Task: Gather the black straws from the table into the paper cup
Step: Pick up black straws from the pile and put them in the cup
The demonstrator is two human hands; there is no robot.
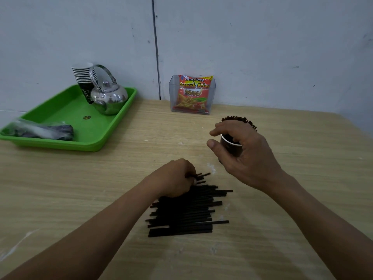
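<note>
Your left grip (177, 179), frame centre, pinches few black straws (181, 215) off pile's upper edge on desk (80, 188), ready to lift. Right grip (244, 156) curves about paper cup (231, 147), centre right, likely steadying it; contact unclear. Cup already part-filled.

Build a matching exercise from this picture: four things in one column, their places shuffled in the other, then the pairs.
1. kettle
2. snack packet
3. loose straws
4. paper cup

A. piled at the left hand
B. on the green tray
C. upright, partly behind the right hand
D. in the clear holder

Pairs: 1-B, 2-D, 3-A, 4-C
</note>
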